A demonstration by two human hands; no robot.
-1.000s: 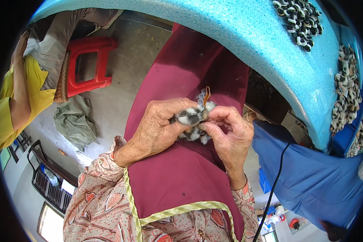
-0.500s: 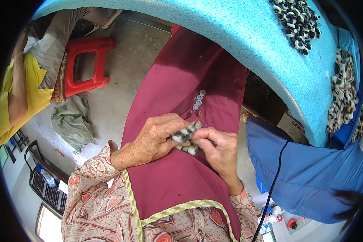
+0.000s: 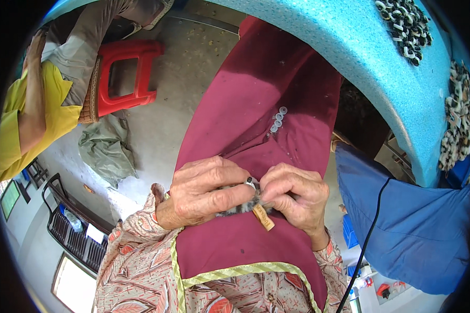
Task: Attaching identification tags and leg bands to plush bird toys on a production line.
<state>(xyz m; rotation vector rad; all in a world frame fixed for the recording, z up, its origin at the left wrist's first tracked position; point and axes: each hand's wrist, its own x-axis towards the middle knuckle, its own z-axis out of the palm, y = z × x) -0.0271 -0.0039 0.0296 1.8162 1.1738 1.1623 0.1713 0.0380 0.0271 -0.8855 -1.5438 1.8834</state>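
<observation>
Over the maroon apron [image 3: 250, 240] on my lap, both hands work on a small fluffy black-and-white plush piece [image 3: 241, 209]. My left hand [image 3: 206, 190] is closed round it from the left, covering most of it. A small black tip with white beside it shows above the left fingertips. From the right, my right hand [image 3: 297, 198] pinches the edge of the plush; anything finer between its fingertips is hidden. A tan label [image 3: 265, 218] hangs below, between the hands. Farther up the apron lies a short row of translucent white plastic washers [image 3: 278, 120].
A blue speckled table [image 3: 350, 41] curves across the far right, bearing a heap of black-and-white pieces [image 3: 404, 28]. More mottled plush pieces [image 3: 458, 122] lie at the right. Blue cloth [image 3: 397, 219] and a black cable hang nearby. Left: a red stool [image 3: 128, 78] and a person in yellow.
The plush has been turned: its pinkish loop no longer shows, and the tan label now hangs out. The whole scene has shifted slightly right.
</observation>
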